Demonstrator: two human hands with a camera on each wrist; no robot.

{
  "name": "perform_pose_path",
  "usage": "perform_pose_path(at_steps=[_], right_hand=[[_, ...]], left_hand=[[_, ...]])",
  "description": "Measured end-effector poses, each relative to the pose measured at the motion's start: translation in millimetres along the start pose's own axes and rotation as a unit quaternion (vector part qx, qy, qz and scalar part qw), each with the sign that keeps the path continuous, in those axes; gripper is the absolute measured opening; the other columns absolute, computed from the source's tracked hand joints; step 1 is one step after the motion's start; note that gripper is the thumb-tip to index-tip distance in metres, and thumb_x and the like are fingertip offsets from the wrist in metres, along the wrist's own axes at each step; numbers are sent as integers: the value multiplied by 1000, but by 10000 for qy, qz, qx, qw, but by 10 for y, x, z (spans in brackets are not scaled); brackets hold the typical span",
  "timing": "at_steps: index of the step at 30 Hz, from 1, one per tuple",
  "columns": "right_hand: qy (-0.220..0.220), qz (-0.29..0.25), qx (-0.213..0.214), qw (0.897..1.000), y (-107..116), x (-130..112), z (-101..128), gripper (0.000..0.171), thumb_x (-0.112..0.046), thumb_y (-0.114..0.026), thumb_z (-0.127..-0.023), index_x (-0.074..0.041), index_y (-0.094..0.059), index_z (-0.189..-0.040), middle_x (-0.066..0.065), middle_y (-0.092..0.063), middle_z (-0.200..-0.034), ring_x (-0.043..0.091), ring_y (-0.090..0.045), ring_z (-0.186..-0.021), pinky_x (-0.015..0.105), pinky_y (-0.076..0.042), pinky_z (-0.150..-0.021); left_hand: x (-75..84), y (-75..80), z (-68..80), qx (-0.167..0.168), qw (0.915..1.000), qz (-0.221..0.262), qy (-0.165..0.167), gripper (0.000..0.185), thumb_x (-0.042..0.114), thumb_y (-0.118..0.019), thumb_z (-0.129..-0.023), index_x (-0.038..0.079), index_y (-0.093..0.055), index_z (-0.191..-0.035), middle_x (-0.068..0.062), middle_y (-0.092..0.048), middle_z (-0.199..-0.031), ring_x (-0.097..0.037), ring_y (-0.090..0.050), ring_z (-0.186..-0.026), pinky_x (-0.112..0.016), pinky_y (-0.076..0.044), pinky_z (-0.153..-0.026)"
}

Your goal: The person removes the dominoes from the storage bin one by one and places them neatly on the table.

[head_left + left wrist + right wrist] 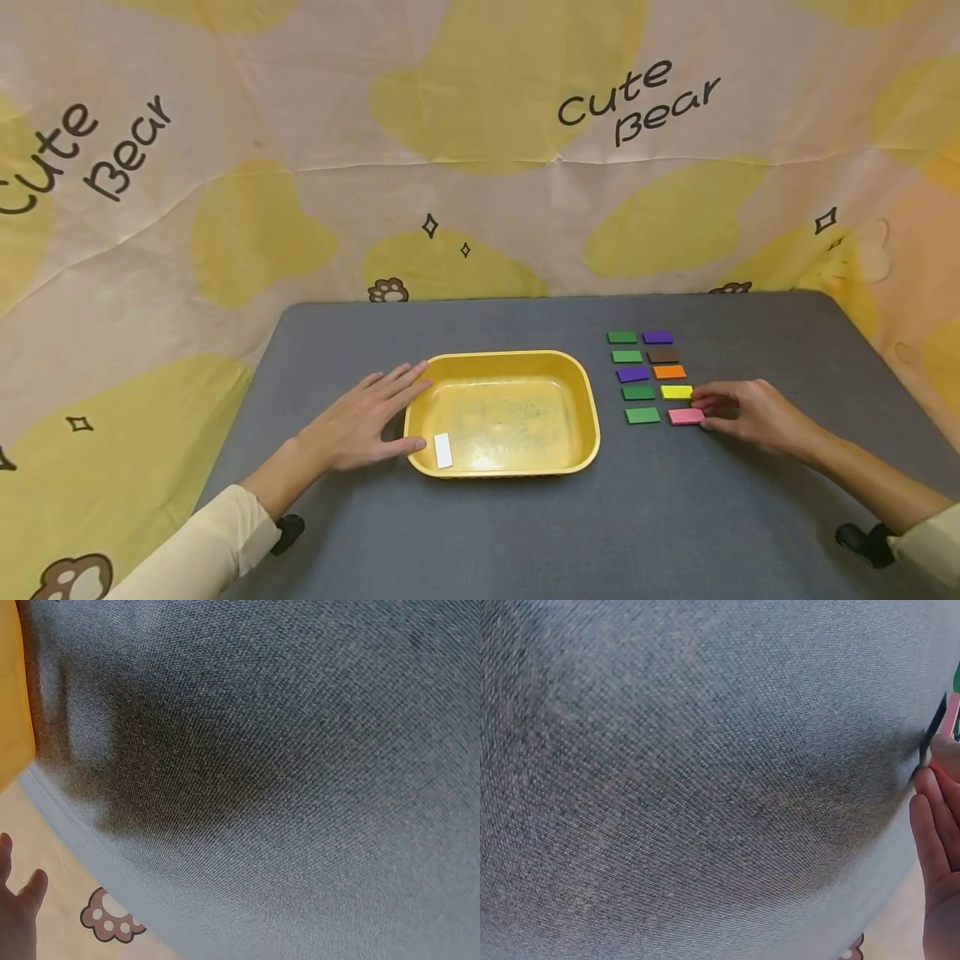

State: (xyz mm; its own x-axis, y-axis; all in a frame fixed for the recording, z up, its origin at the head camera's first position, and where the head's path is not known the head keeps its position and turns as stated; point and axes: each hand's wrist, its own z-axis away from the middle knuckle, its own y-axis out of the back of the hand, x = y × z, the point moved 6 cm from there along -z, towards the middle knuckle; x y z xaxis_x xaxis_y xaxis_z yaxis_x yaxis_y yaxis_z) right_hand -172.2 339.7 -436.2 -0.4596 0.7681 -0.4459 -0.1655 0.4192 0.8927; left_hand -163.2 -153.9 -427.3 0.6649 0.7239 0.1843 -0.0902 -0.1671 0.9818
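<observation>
Our right hand (750, 414) pinches the pink tile (684, 416), lying crosswise right of the yellow tray (585, 400); our left hand (360, 421) rests flat there.

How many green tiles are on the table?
4, all in the left column: the far-end green tile, the next one, one below the purple tile, and the nearest. None seems hidden.

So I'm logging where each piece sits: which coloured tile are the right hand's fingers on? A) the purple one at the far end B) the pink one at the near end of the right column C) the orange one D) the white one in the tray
B: in the head view the right hand has its fingertips at the pink tile, nearest in the right column, just below the yellow tile.
</observation>
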Motion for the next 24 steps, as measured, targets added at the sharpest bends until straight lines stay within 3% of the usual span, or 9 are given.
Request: perform_pose_path(at_steps=[10,17,24], right_hand=[[41,-100,33,9999,4,-1,2,45,-10,-88,-73,2,-70,-113,5,-75,-99,14,-71,-85,37,-59,-76],[128,-92,-18,9999,15,-9,-11,45,-9,-88,-73,3,-70,-112,4,-74,-99,11,-70,-83,35,-59,-75],[303,25,74,9995,151,-137,-136,43,-5,-87,-71,6,-70,-109,8,-75,-98,17,-72,-82,34,-59,-72]], left_hand=[[10,7,10,-24,10000,12,45,83,65,-53,-92,16,-34,-157,1,-19,-165,-27,-26,-149,-57,-27,-115],[21,25,13,-23,10000,5,35,84,65,-53,-92,16,-33,-157,1,-19,-165,-28,-27,-149,-58,-27,-115],[14,10,9,16,10000,-14,14,85,66,-53,-92,16,-31,-158,2,-19,-165,-27,-26,-149,-57,-27,-115]])
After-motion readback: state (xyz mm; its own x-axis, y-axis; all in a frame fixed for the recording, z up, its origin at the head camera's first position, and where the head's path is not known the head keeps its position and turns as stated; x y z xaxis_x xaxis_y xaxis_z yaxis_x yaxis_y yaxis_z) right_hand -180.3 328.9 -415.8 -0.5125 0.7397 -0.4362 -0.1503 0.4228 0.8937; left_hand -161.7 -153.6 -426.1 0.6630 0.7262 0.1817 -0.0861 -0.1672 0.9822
